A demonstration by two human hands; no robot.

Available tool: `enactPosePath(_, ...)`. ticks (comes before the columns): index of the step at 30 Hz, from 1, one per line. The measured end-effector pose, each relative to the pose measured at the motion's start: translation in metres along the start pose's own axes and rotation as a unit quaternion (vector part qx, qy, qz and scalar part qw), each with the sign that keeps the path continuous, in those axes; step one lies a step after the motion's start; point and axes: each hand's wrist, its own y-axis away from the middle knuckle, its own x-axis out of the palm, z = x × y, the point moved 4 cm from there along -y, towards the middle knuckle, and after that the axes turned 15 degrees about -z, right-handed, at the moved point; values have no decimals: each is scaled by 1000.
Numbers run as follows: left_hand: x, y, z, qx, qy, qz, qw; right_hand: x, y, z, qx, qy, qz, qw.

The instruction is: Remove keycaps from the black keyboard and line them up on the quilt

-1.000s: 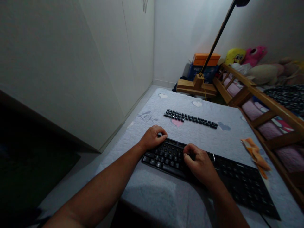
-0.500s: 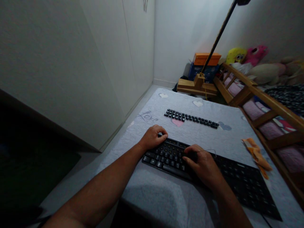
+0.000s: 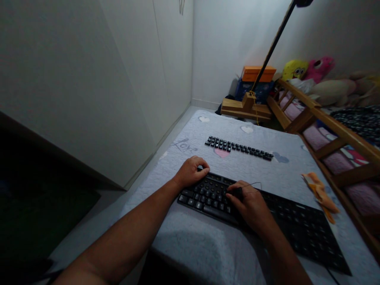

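Observation:
A black keyboard lies at a slant on a cloth-covered surface, its top-left rows bare of keycaps. My left hand is closed on its far left corner, thumb on the top edge. Over the middle keys, my right hand pinches a dark tool that looks like a keycap puller; its thin wire juts out behind the fingers. The end at the keys is hidden by the fingers. Beyond the keyboard, loose black keycaps are laid out in rows.
A crumpled orange cloth-like item lies right of the keyboard. Along the right runs a wooden bed rail, with plush toys behind. A pale cabinet borders the left. At the back stand a wooden base with a black pole and an orange box.
My right hand has shifted slightly left and away from me over the keys, and the wire has moved with it. My left hand stays in place.

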Motion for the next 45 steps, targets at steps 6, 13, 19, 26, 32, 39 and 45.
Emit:
enactPosePath(6,0,1,1,3,-3,-1,1000,-2,-1,4,-8,-10,5,1000)
enactPosePath(13,0,1,1,4,-4,1,1000,-2,-6,6,15,7,9,1000)
enactPosePath(19,1,1,3,4,-9,2,1000,1,-5,4,18,14,15,1000)
enactPosePath(26,1,1,2,7,-6,3,1000,2,2,7,-61,33,-11,998)
enactPosePath(32,1,1,2,9,-6,5,1000,2,1,3,-64,30,-10,997)
enactPosePath(39,1,1,2,9,-10,3,1000,2,-8,1,13,18,39,999)
enactPosePath(45,1,1,3,12,-7,4,1000,2,-13,1,40,14,60,997)
